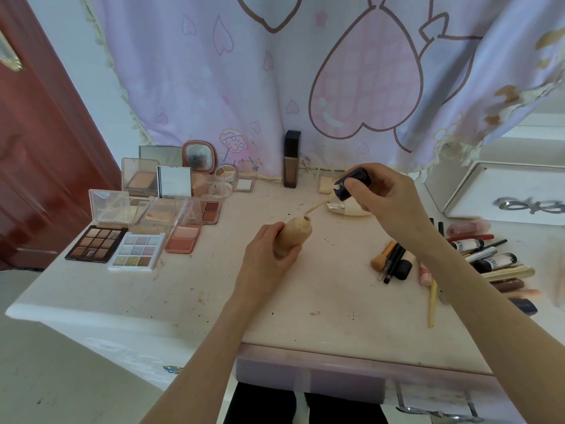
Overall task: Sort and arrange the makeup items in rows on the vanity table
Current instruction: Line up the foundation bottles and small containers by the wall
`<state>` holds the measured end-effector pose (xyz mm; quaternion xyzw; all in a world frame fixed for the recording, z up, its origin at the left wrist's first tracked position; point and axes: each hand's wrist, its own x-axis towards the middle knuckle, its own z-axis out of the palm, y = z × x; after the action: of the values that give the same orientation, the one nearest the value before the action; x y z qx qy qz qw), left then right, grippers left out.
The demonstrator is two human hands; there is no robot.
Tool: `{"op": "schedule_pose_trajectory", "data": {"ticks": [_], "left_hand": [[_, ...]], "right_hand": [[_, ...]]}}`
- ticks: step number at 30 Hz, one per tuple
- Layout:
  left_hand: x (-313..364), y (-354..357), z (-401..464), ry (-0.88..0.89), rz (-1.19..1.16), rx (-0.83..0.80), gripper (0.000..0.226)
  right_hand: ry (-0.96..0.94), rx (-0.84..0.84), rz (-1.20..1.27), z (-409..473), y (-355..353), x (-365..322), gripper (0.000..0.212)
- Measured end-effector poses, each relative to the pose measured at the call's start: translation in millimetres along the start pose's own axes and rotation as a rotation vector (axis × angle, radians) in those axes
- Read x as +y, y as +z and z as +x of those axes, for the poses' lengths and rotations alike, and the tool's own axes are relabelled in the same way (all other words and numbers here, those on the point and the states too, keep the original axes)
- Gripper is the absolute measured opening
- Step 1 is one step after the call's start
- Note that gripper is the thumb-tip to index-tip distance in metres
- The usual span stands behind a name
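Observation:
My left hand (269,255) grips a beige foundation bottle (295,232) above the middle of the vanity table (214,289). My right hand (382,197) holds the bottle's dark blue cap (351,183). A thin applicator wand (316,208) runs from the cap down to the bottle's open mouth. Open eyeshadow and blush palettes (146,228) lie in rows at the left. Brushes, pencils and tubes (477,258) lie loose at the right.
A tall dark foundation bottle (292,163) stands at the back by a pink curtain (305,71). A small pink mirror (198,156) and compacts stand behind the palettes. A white tray (501,194) leans at the right. A red door (39,148) is at the left.

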<state>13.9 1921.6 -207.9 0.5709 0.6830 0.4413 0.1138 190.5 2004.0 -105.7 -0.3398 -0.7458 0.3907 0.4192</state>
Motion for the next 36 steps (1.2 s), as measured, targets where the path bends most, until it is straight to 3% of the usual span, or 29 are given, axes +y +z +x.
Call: {"op": "schedule_pose_trajectory", "data": {"ticks": [7, 12, 23, 36], "left_hand": [[-2, -3, 2, -0.135, -0.012, 0.007, 0.044], [-7, -7, 18, -0.230, -0.072, 0.034, 0.048], [-27, -13, 81, -0.320, -0.107, 0.204, 0.036], [-39, -4, 98, -0.354, -0.084, 0.292, 0.027]], "right_hand": [[0.410, 0.152, 0.722, -2, 13, 19, 0.009], [0.521, 0.096, 0.741, 2, 31, 40, 0.014], [0.383, 0.026, 0.312, 42, 82, 60, 0.016], [0.254, -0.061, -0.422, 89, 117, 94, 0.028]]}}
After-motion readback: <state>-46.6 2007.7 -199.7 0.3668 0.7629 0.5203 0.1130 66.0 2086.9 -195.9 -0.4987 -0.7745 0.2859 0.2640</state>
